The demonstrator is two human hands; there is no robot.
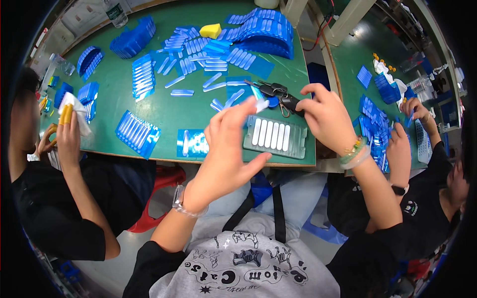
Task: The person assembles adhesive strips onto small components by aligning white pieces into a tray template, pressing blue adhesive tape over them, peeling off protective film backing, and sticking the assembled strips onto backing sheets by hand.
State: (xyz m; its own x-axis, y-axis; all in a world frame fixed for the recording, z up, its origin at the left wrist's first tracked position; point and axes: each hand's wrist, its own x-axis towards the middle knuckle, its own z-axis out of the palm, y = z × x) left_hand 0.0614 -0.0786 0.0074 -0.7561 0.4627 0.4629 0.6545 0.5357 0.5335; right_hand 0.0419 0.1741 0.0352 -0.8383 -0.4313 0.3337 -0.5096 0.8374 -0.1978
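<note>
My left hand is over the table's front edge, fingers stretched and thumb held well apart, gripping nothing. Close to its fingertips is a small whitish piece, too blurred to make out. A clear plastic tray with several white rounded strips in a row lies between my hands. My right hand is above the tray's far right corner, beside a bunch of keys with black fobs. Its fingers are bent but apart, with nothing visible in them. A blue film sheet is partly behind my left hand.
Loose blue-filmed strips, stacked blue sheets and a yellow block cover the green table's far side. A filmed row of strips lies left. Co-workers sit on both sides: one holds a white cloth, another handles blue pieces.
</note>
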